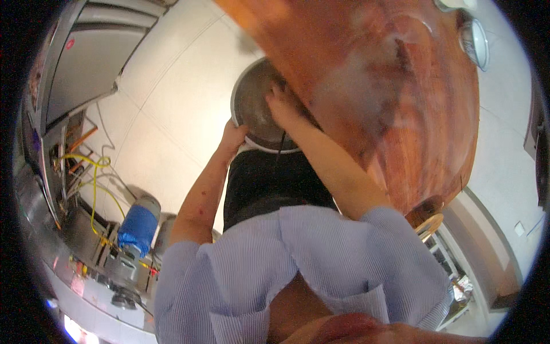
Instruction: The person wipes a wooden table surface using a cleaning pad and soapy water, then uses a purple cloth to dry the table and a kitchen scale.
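Observation:
A wide round metal basin (258, 109) is tilted against the edge of a glossy wooden table (412, 107), above my lap. My left hand (235, 134) grips the basin's lower left rim, thumb over the edge. Inside the basin is my right hand (280, 101), its fingers bent near the inner surface. Whether those fingers hold anything cannot be made out. A thin dark strip (281, 144) hangs over the near rim beside my right wrist. Part of the basin's right side lies in shadow by the table edge.
A white bowl (475, 45) stands at the table's far right edge. On the left are a steel cabinet (94, 64), a gas cylinder with a blue cover (139, 225) and a yellow hose (94, 180). A round wooden stool or board (429, 225) shows below the table's right corner.

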A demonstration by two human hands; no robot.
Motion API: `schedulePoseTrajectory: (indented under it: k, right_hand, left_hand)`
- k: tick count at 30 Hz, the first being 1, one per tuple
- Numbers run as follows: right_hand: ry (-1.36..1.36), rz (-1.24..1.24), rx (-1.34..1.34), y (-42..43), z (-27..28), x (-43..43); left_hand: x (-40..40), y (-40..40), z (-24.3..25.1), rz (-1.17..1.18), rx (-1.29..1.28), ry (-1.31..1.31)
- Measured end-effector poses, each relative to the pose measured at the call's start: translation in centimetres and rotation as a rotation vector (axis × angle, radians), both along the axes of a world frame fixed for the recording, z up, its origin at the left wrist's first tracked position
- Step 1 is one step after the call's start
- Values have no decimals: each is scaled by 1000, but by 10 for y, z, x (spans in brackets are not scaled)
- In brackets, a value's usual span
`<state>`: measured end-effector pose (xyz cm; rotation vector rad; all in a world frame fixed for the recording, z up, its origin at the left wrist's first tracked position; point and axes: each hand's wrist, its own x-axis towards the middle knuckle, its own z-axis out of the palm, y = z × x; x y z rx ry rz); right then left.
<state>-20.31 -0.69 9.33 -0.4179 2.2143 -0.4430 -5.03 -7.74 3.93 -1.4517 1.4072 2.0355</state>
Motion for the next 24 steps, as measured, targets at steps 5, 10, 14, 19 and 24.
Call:
schedulePoseTrajectory:
  k: [5, 10, 14, 19, 24]
  right_hand:
    - [405, 517, -436, 32, 37, 6]
    - [583, 348, -556, 46, 108, -44]
    - [832, -157, -533, 113, 102, -142]
    - [1276, -216, -174, 209, 34, -249]
    - [1099, -195, -73, 84, 55, -349]
  left_hand:
    - [-16, 3, 10, 32, -3, 45]
    - [-12, -12, 10, 68, 21, 24]
    - [-12, -28, 20, 14, 10, -6]
    - [-16, -36, 23, -27, 17, -56]
    - [-10, -43, 9, 9, 52, -57]
